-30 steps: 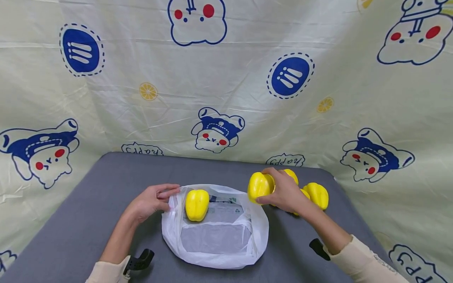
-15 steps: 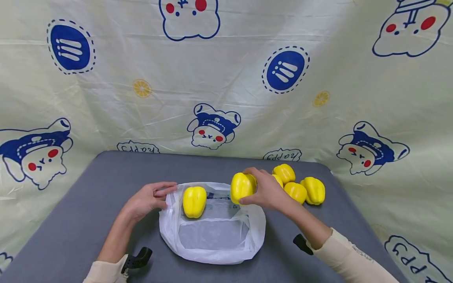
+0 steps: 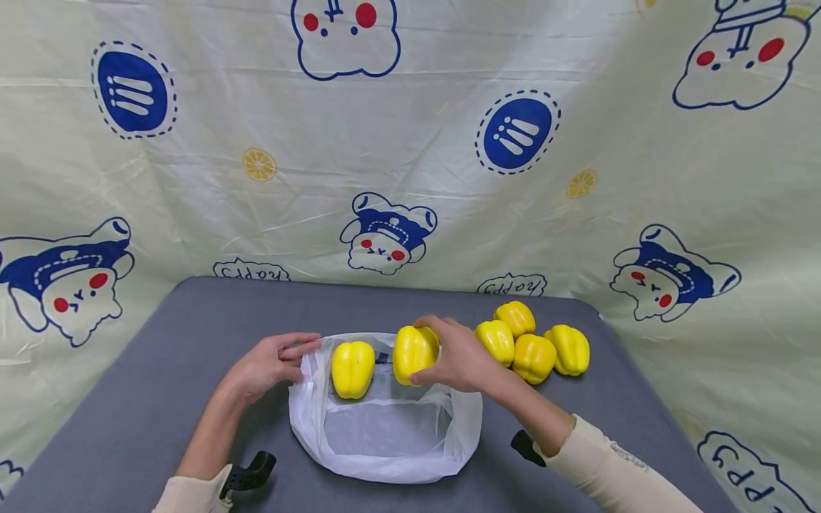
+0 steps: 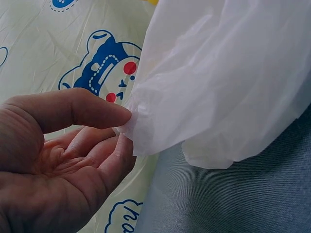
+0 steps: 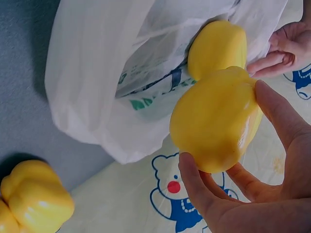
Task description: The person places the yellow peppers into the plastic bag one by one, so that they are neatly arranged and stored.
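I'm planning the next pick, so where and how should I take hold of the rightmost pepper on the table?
I'd probably grip the rightmost pepper around its bulging middle, across the near and far sides, coming from the right. A neighbouring pepper sits close at its left, while its right side is free; its plump, rounded body shows no handle to pinch.

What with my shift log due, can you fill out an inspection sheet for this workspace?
Surface: gray table, rounded far corners.
Job's things: white bag, mouth open; one yellow pepper inside it; a second pepper held above its mouth; four loose peppers grouped on the table, right of the bag.
Clutter: nothing seen.
Left grip: bare hand pinching the bag's edge.
Right grip: bare hand holding the second pepper.
Cables: nothing seen.
Surroundings: cartoon-printed cloth hanging behind the table.
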{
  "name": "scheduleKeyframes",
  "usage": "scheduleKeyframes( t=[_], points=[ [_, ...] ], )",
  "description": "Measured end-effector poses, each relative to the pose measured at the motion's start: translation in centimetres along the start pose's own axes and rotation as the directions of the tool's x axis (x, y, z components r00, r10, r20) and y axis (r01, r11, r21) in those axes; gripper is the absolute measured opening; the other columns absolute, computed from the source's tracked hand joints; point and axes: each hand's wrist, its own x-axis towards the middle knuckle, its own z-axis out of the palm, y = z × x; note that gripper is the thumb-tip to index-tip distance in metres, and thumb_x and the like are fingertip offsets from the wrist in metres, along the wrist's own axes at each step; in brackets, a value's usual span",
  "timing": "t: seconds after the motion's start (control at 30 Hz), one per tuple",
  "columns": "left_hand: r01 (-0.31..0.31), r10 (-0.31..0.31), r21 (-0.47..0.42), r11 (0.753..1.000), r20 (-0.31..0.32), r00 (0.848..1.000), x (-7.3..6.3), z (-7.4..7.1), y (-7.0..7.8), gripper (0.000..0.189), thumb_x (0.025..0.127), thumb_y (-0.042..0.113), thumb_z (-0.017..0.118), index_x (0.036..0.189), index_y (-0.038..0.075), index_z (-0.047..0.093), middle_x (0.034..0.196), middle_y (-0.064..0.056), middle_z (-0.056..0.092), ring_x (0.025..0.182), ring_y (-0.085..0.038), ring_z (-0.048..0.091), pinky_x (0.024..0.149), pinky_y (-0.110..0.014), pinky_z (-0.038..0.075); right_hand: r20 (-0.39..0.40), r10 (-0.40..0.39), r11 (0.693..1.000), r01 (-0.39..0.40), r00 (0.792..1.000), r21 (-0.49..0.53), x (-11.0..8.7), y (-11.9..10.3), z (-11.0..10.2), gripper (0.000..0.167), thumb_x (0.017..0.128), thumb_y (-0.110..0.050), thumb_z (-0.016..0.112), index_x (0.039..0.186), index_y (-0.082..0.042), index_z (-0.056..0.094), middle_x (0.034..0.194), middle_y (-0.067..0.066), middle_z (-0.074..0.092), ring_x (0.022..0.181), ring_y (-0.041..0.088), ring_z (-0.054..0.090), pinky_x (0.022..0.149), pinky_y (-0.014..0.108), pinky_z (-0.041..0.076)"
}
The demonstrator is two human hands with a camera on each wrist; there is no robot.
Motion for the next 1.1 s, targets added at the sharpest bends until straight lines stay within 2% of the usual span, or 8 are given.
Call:
scheduleKeyframes(
  t=[0.27, 0.53, 0.77, 1.1],
  points=[
    [0.006, -0.006, -0.015, 1.0, 0.006, 1.0, 0.0, 0.1, 0.0, 0.071, 0.081, -0.011, 0.064, 0.149, -0.001, 0.047, 0.151, -0.018, 0.051, 0.146, -0.04, 0.04, 0.089, -0.028, 0.054, 0.052, -0.039, 0.999, 0.037, 0.998, 0.022, 0.2, -0.3, 1.5, 0.074, 0.069, -0.028, 0.093, 0.134, -0.021, 0.059, 0.126, 0.005, 0.063, 0.108, 0.026, 0.056, 0.088, 0.045, 0.055],
    [0.002, -0.002, -0.004, 1.0, -0.001, 1.0, 0.0, 0.1, 0.1, 0.071, 0.081, -0.011, 0.064, 0.149, -0.001, 0.047, 0.151, -0.018, 0.052, 0.147, -0.039, 0.039, 0.097, -0.034, 0.054, 0.086, -0.052, 0.998, 0.05, 0.995, 0.022, 0.7, 0.0, 2.8, 0.076, 0.068, -0.028, 0.093, 0.135, -0.018, 0.058, 0.129, 0.006, 0.064, 0.11, 0.028, 0.056, 0.089, 0.047, 0.054],
    [-0.001, 0.001, -0.007, 1.0, 0.021, 1.0, 0.0, 0.2, 0.1, 0.071, 0.081, -0.011, 0.063, 0.149, -0.003, 0.045, 0.152, -0.019, 0.049, 0.147, -0.041, 0.037, 0.085, -0.026, 0.053, 0.093, -0.068, 0.998, 0.066, 0.993, 0.017, 1.2, 0.1, 3.6, 0.076, 0.069, -0.026, 0.093, 0.136, -0.017, 0.058, 0.129, 0.009, 0.064, 0.109, 0.028, 0.056, 0.089, 0.047, 0.054],
    [0.006, -0.006, -0.01, 1.0, 0.013, 1.0, 0.1, 0.1, 0.0, 0.071, 0.081, -0.012, 0.063, 0.149, -0.003, 0.046, 0.153, -0.018, 0.05, 0.149, -0.039, 0.036, 0.097, -0.034, 0.054, 0.102, -0.081, 0.997, 0.079, 0.992, 0.019, 1.6, 0.2, 4.6, 0.076, 0.07, -0.024, 0.092, 0.136, -0.015, 0.057, 0.132, 0.01, 0.063, 0.114, 0.03, 0.057, 0.096, 0.051, 0.052]
  ],
)
